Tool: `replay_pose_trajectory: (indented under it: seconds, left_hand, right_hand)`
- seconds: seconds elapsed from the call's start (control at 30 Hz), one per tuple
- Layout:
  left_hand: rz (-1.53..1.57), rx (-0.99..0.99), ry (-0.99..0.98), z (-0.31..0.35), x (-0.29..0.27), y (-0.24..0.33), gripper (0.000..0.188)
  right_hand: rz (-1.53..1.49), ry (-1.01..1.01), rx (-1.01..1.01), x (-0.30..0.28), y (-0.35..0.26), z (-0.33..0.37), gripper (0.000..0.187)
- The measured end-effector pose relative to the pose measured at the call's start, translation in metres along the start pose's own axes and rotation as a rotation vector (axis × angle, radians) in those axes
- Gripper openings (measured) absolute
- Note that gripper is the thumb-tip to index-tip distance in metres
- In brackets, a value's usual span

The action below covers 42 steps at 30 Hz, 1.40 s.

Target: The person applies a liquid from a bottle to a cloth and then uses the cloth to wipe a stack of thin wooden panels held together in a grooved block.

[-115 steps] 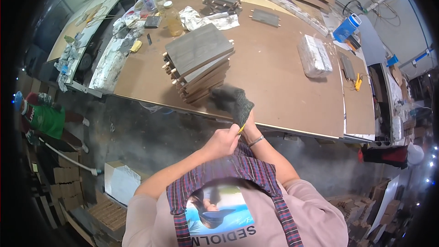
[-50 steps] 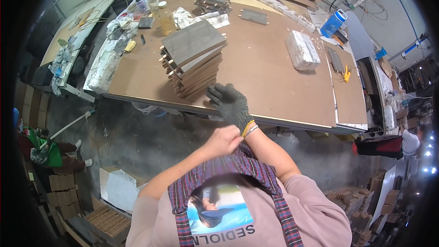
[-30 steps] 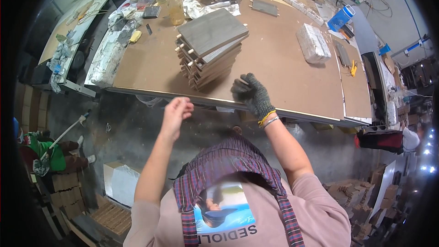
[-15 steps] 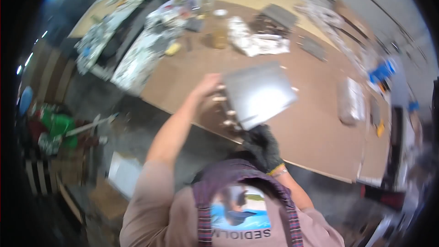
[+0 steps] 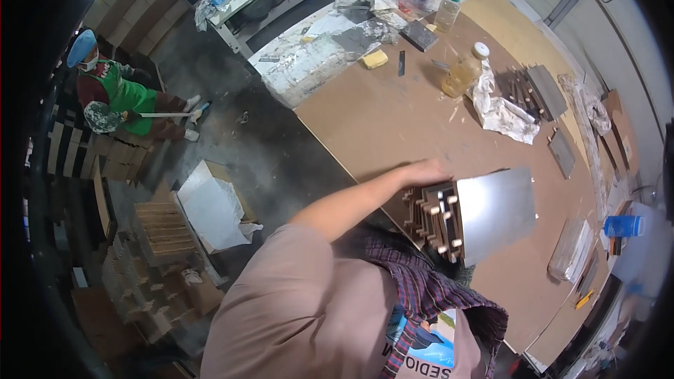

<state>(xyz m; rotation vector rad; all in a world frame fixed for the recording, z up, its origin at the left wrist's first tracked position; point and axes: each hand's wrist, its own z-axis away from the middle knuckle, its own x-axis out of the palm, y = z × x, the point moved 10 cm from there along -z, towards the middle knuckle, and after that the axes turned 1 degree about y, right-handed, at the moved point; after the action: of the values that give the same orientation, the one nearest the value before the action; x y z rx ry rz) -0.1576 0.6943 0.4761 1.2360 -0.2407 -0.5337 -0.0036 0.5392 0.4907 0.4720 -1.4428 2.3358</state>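
Note:
A stack of thin brown panels (image 5: 415,221) with pale round-ended pegs poking out of its side is at the table's near edge. Its upper face is a shiny grey plate (image 5: 497,212). My bare left hand (image 5: 430,170) grips the stack's far left corner, fingers bent over the edge and partly hidden. Only a bit of the dark grey-green glove on my right hand (image 5: 464,276) shows, below the stack's near corner; its fingers are hidden.
On the brown tabletop (image 5: 365,133) stand a jar of yellowish liquid (image 5: 463,74), a crumpled white cloth (image 5: 500,109), another pegged stack (image 5: 544,91) and a plastic-wrapped bundle (image 5: 570,249). At left, a person in a green apron (image 5: 133,95) holds a long pole. Cardboard (image 5: 165,228) lies on the floor.
My view has swung left, so the table and stack appear farther right. The stack has turned, showing more of its pegged side. My gloved right hand has become mostly hidden.

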Motion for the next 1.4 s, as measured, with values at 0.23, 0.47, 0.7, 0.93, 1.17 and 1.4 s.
replay_pose_trajectory:
  seconds: [0.23, 0.47, 0.7, 0.93, 1.17, 1.4]
  left_hand:
    - [-0.022, -0.311, 0.23, 0.051, -0.028, -0.08, 0.047]
    - [0.115, -0.333, 0.481, 0.114, -0.061, -0.103, 0.051]
    - [0.425, -0.157, 0.587, 0.135, -0.054, -0.138, 0.046]
    - [0.325, -0.312, 0.498, 0.137, -0.038, -0.203, 0.052]
    - [0.597, -0.367, 0.32, 0.158, -0.04, -0.093, 0.053]
    - [0.482, -0.368, 0.256, 0.146, -0.038, -0.081, 0.053]
  right_hand:
    - [-0.018, 0.043, 0.036, 0.012, -0.005, -0.008, 0.047]
    - [-0.049, 0.06, 0.074, 0.026, -0.011, -0.02, 0.049]
    - [-0.168, 0.062, 0.178, 0.042, -0.021, -0.043, 0.051]
    - [-0.009, 0.021, 0.006, 0.094, -0.085, -0.025, 0.057]
    - [0.444, 0.038, 0.07, 0.136, -0.097, -0.016, 0.061]
    - [0.114, 0.071, 0.063, 0.097, -0.104, 0.001, 0.056]
